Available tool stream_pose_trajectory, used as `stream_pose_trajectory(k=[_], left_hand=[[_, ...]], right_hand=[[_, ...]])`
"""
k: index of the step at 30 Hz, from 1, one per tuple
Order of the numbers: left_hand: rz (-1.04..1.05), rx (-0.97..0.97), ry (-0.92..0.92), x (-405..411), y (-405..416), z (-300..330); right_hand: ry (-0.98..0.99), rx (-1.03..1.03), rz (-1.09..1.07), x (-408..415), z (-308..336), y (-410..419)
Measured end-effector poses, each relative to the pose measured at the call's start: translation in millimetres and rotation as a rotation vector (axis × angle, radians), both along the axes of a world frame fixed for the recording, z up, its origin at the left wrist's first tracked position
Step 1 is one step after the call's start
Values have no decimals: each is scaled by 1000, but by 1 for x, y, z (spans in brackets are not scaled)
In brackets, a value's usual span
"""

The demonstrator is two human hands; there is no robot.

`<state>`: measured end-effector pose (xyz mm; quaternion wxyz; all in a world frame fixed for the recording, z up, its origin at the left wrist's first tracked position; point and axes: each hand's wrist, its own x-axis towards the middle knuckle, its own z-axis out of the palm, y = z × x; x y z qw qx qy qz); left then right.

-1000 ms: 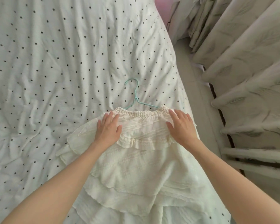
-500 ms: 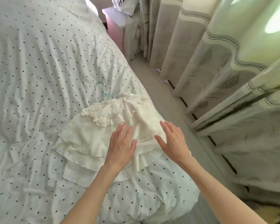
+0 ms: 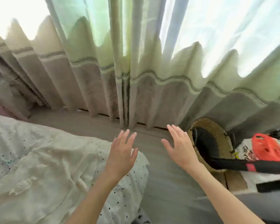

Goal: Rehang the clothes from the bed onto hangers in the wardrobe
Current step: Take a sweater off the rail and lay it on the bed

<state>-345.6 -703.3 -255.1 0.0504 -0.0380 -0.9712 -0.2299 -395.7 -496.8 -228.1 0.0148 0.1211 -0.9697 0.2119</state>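
Fingers (image 3: 127,135) of the left hand (image 3: 120,152) and of the right hand (image 3: 180,147) are spread straight at mid-frame, holding nothing. Lower left of them, the cream ruffled garment (image 3: 44,172) lies on the dotted bed (image 3: 128,196), blurred. Right of the right hand stands a woven basket (image 3: 215,128); curtains (image 3: 103,78) fill the upper frame.
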Motion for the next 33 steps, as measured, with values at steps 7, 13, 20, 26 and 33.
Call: stream_pose_trajectory(k=[7, 13, 20, 26, 33], left_hand=[[-410, 12, 93, 27, 107, 24], [-722, 18, 124, 70, 212, 35], [-956, 5, 134, 116, 334, 52], [-998, 49, 85, 151, 444, 60], [-1073, 113, 138, 169, 571, 79]], right_hand=[[35, -23, -434, 125, 16, 113], [26, -4, -732, 216, 36, 201], [66, 18, -963, 306, 47, 296], [105, 82, -1024, 352, 58, 397], [114, 160, -1061, 381, 85, 509]])
